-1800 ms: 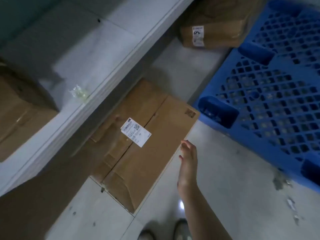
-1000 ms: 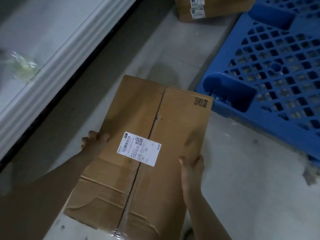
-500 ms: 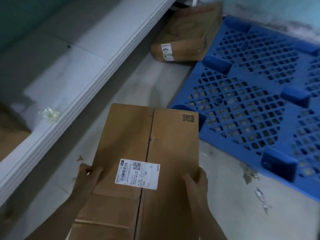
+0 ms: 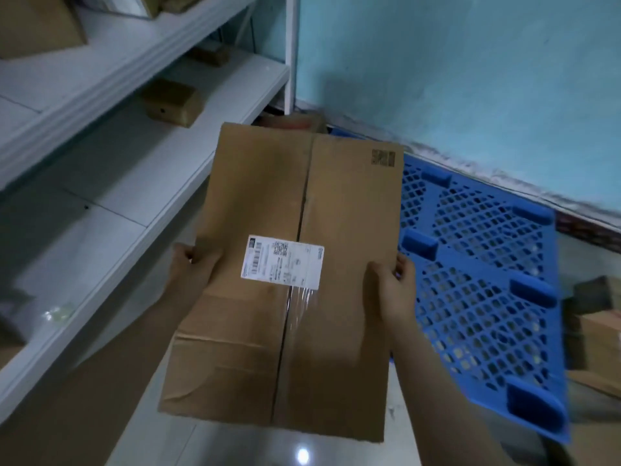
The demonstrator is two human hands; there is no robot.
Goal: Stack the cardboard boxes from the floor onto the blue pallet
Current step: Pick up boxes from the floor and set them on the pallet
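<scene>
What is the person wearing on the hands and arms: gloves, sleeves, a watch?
Nothing visible. The left hand and right hand are bare, no gloves; the left forearm and right forearm are bare to the frame's edge, no sleeve. No watch or ring shows, though the picture is dim and blurred.

Dim, bluish indoor light; a small glare spot on the floor point(image 4: 303, 455); motion blur and wide-angle bending toward the edges.

We can read nothing: the white shipping label point(image 4: 282, 262) and printed square code point(image 4: 382, 158) on the cardboard box point(image 4: 339, 331) are blurred.
</scene>
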